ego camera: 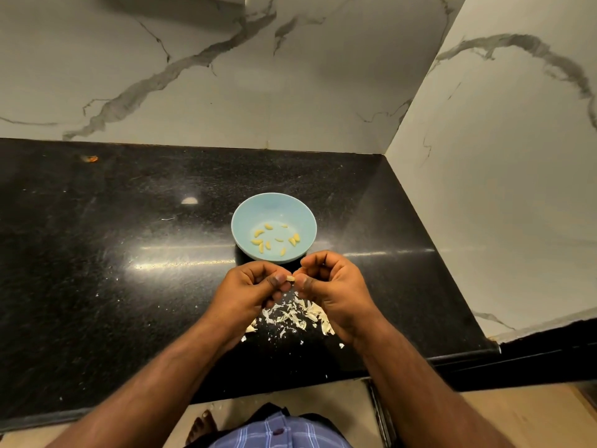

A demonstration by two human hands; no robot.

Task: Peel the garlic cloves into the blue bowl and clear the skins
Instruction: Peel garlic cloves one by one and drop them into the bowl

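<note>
On the black counter [97, 253], the left hand [252, 292] and right hand [332, 289] together pinch one garlic clove [291, 279] at their fingertips, above a heap of skins [290, 318]. Just beyond them the blue bowl [248, 215] holds about ten peeled cloves [261, 242].

I have one view only, a wide-angle camera on the person's head, looking forward and steeply down at the black counter [97, 253]. It sits close above the blue bowl [274, 205], which lies near the middle of my frame. Both hands meet just nearer than the bowl, the left hand [248, 294] and the right hand [336, 292]. Beyond the bowl the marble wall [193, 76] fills the top; at the bottom edge I see the floor.
</note>
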